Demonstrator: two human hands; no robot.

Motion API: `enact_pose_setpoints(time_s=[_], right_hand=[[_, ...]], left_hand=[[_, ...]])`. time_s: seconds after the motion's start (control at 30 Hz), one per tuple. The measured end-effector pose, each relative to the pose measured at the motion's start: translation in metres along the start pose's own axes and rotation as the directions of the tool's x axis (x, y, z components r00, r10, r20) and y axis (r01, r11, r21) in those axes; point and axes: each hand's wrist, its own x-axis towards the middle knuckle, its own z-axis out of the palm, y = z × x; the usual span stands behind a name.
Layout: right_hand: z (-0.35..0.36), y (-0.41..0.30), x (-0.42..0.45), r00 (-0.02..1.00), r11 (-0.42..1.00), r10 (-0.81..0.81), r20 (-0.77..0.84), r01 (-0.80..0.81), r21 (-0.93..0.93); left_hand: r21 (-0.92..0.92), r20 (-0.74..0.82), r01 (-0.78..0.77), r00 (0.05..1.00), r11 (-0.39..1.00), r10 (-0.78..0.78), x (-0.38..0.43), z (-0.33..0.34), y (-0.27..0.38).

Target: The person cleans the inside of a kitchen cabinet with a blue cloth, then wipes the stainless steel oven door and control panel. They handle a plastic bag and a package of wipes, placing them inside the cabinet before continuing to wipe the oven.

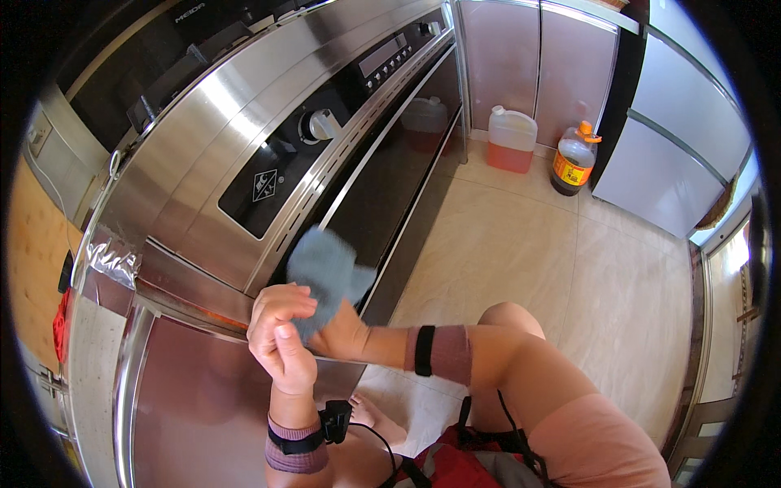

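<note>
A blue-grey cloth [323,268], slightly blurred, is in my right hand [341,332], whose fingers are mostly hidden by the fabric. It hangs in front of the dark glass door [381,201] of the steel cooking range. My left hand [284,344] is raised close beside the cloth, its fingers bent and its thumb apart. Those fingertips overlap the cloth in view; whether they touch it cannot be told. No object shows in the left palm. Above the cloth, the range's control panel [262,195] carries a round metal knob [320,126].
On the tiled floor [506,244] stand a plastic jug of reddish liquid [511,140] and an orange-capped bottle of dark liquid [573,160]. A refrigerator [671,134] is at the right. Close at left is a glossy cabinet door [195,402]. My bent knee [512,317] juts forward.
</note>
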Motion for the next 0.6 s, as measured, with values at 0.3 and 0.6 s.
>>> enact_pose_setpoints(time_s=[0.3,0.6], right_hand=[[-0.053,0.119,0.095,0.855,0.833,0.502,-0.13,-0.519,-0.194],[0.003,0.017,-0.009,0.997,0.997,0.065,0.034,-0.063,-0.048]], left_hand=[[0.01,0.141,0.112,0.984,0.994,-0.112,0.007,0.008,0.001],[0.015,0.136,0.182,0.974,0.983,-0.182,0.001,-0.001,-0.007]])
